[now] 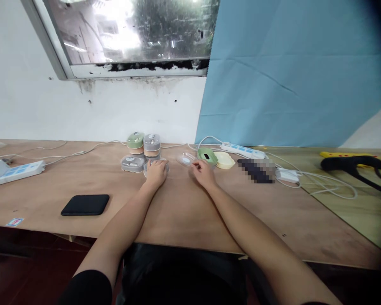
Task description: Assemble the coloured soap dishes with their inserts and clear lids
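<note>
Right fingers (pixel 196 163): bent, clear lid (pixel 185 160) just left, grip unclear | left fingers (pixel 153 162): over container (pixel 167 168), grip unclear

Head-worn view, forward-down, over tabletop (pixel 178 212)

Long brown wood counter (pixel 178 207) w/ yellowish wood panel (pixel 352 212) at far R, set vs. stained white wall (pixel 136 106), grey metal-framed window (pixel 158 34) above w/ black-patched lower edge & bright glare, lt-blue creased sheet (pixel 282 76) covering wall's R side, dark reddish floor (pixel 41 275) below.
</note>
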{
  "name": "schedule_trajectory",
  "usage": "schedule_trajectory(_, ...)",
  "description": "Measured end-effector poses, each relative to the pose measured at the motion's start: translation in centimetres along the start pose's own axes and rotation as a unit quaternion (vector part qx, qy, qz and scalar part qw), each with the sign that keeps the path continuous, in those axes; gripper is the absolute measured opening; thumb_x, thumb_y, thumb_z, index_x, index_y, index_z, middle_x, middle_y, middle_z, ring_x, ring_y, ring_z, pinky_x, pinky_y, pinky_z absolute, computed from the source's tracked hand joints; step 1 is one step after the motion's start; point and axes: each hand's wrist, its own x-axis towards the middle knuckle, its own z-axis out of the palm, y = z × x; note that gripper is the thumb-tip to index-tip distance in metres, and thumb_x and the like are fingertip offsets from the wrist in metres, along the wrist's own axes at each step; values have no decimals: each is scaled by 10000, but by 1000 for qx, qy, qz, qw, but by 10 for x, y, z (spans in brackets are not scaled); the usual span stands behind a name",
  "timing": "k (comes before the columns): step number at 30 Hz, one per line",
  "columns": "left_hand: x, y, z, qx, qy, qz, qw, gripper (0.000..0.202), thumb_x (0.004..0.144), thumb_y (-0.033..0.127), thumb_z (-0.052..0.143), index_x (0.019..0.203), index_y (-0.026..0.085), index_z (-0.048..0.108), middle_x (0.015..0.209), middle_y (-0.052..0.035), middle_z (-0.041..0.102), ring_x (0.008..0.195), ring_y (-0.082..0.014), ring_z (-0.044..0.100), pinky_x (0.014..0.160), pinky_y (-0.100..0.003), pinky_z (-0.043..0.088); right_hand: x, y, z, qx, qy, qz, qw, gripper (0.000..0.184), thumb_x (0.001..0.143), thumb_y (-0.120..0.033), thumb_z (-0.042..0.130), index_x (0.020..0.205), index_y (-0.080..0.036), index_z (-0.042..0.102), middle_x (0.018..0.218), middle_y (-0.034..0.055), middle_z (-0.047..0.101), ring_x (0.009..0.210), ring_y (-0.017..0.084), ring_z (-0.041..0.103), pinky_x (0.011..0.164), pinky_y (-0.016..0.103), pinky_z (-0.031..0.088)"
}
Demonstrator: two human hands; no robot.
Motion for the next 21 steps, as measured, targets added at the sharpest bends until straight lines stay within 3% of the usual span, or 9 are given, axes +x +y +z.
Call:
schedule_trajectory(5,1,-8,0,19,8,-35,999,358,843,174,450,1115,295,649,1205,-63,637,1148,-294,522,1105,-565,152,13,25,-16,-60,152,-8,987,317,903,-370,399,1054,-162,584,1052,121,605,1052,241,505,948,371,365)
schedule_trajectory(10,2,-10,1,38,21,-72,996,342,840,167,442,1070,295,660,1180,-59,635,1122,-284,526,1101,-567,146,20,73,-37,-110,256,122,953,349,857,-284,379,1090,-114,575,1113,176,599,1097,290,488,982,446,320)
schedule_trajectory(15,1,-9,-2,47,37,-105,993,413,822,152,444,1186,271,599,1159,-104,618,1128,-297,511,1076,-539,200,19,103,-40,-106,228,237,938,381,727,-212,446,1055,-134,624,1120,163,604,1114,304,489,1002,456,311)
schedule_trajectory(21,0,-8,-2,55,45,-98,993,478,811,152,447,1264,273,540,1373,-93,498,1248,-297,429,1064,-524,245,21,108,-31,-90,187,240,948,385,740,-254,433,1059,-152,624,1177,150,574,1150,289,466,1026,455,304)
